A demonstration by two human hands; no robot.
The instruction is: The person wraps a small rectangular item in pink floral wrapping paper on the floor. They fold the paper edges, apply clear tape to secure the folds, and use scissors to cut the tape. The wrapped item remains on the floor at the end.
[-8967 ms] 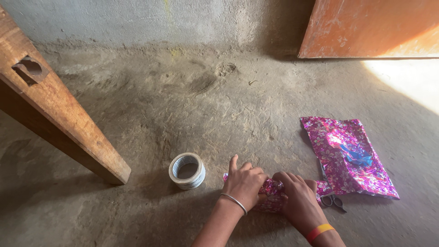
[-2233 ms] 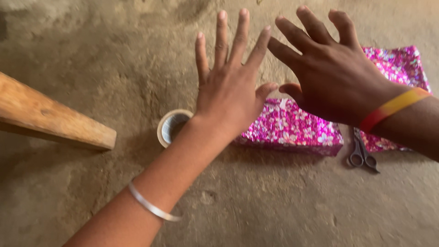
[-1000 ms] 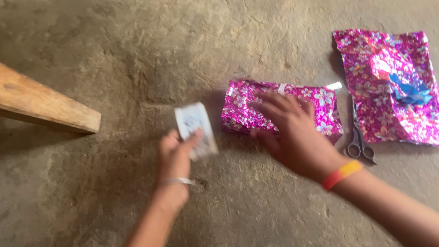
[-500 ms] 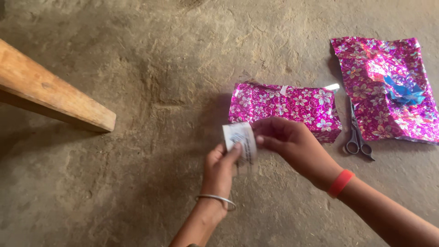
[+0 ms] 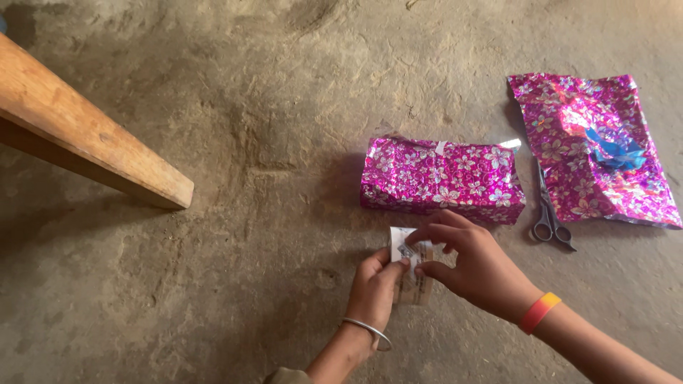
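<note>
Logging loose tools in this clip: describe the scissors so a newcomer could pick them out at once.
Start at the large crumpled sheet of pink flowered wrapping paper lying on the earthen floor at the right. Along its left edge, between it and the wrapped pink box, lie the scissors, blades pointing away, handles nearest the person. They are the only grey metal thing there.

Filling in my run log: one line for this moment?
left hand: holds tape roll | right hand: picks at tape | wrapped box: on floor | scissors: beside box

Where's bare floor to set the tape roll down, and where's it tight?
Free: the wide floor between the wooden beam and the wrapped box. Crowded: right of the box, where the scissors lie squeezed against the loose wrapping sheet; both hands hold the tape roll.
</note>
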